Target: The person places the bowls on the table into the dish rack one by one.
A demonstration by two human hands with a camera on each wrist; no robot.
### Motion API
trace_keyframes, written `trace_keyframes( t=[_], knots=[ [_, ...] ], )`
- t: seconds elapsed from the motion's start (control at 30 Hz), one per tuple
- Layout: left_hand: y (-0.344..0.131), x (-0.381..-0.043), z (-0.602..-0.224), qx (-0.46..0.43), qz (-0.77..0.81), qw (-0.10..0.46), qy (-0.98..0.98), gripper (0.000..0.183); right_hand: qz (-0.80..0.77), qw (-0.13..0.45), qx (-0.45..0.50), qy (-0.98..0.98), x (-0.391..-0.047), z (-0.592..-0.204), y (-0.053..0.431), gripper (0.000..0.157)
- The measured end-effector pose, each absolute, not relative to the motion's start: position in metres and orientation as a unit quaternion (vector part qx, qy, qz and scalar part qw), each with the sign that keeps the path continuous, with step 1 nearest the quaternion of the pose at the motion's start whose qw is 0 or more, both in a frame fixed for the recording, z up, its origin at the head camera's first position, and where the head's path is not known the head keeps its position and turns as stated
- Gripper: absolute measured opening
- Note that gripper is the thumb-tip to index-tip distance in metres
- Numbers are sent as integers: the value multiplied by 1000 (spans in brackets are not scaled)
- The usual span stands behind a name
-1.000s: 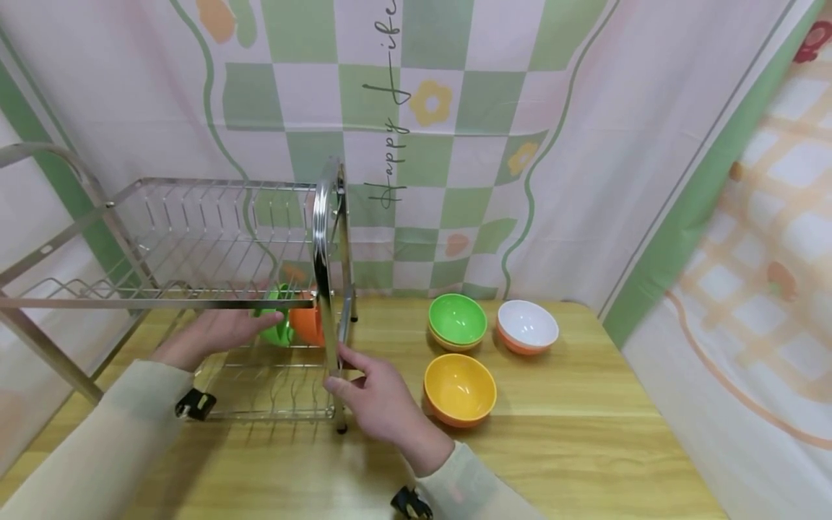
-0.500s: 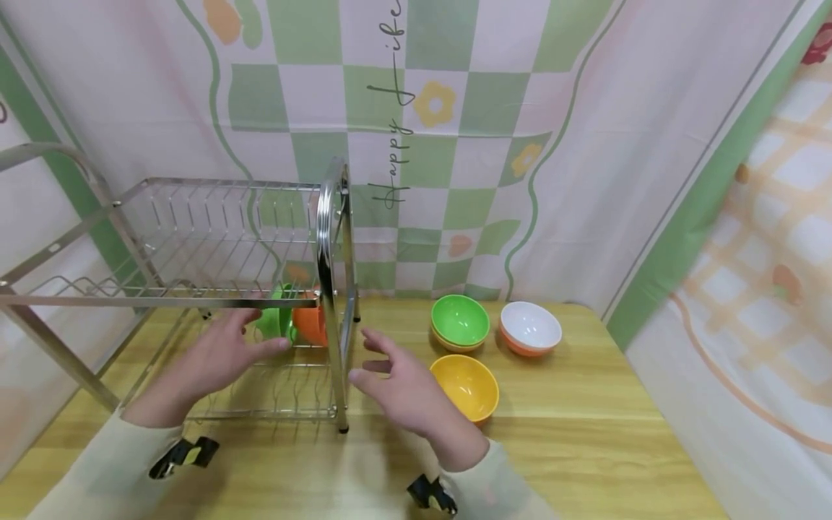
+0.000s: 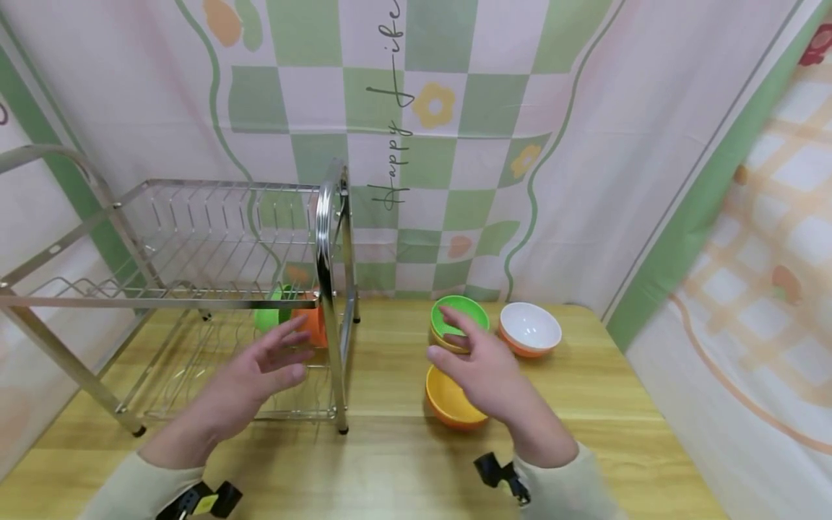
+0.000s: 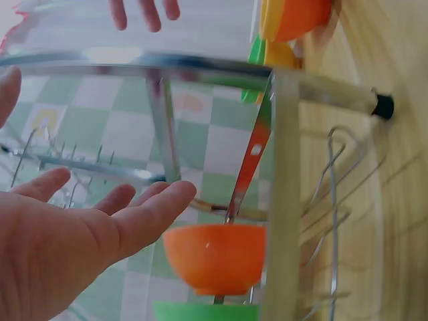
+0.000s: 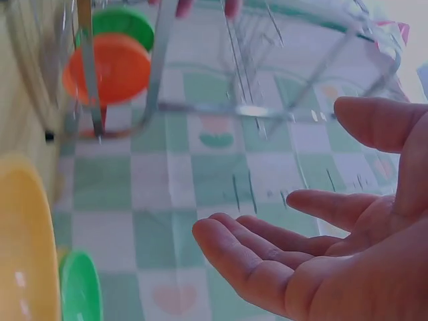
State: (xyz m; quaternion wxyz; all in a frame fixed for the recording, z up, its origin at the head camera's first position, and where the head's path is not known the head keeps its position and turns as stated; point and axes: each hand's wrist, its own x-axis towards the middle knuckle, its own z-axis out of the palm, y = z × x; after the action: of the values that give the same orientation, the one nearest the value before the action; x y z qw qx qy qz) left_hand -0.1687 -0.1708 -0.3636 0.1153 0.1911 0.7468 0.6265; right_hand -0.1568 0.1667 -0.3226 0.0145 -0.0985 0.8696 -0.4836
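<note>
My left hand [image 3: 243,386] hovers in front of the metal dish rack [image 3: 323,238], its fingers relaxed and holding nothing. On the rack's lower tier stand a green bowl [image 3: 266,319] and an orange bowl [image 3: 315,331], side by side on edge; the left wrist view shows the orange bowl [image 4: 217,257] just beyond the fingers. My right hand [image 3: 490,375] is over the bowls on the table, fingers spread and holding nothing. It partly covers a yellow bowl [image 3: 448,404] with an orange outside and a green bowl [image 3: 458,307] stacked on a yellowish one.
A white bowl [image 3: 529,325] with orange below it sits at the back right of the wooden table [image 3: 585,433]. The rack's upper tier [image 3: 214,253] overhangs the lower one. A checkered curtain [image 3: 429,166] hangs right behind the table.
My right hand has let go of the rack's front post and moved right, over the bowls. My left hand has come out from the lower tier toward me, leaving the green bowl there.
</note>
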Motion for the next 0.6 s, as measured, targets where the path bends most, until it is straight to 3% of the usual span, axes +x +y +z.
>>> trace_keyframes(
  t=[0.37, 0.6],
  knots=[
    [-145, -163, -377, 161, 714, 137, 667, 69, -442, -17, -68, 894, -153, -319, 231, 75],
    [-135, -160, -380, 132, 747, 128, 639, 64, -458, -4, -43, 888, -158, -327, 262, 81]
  ],
)
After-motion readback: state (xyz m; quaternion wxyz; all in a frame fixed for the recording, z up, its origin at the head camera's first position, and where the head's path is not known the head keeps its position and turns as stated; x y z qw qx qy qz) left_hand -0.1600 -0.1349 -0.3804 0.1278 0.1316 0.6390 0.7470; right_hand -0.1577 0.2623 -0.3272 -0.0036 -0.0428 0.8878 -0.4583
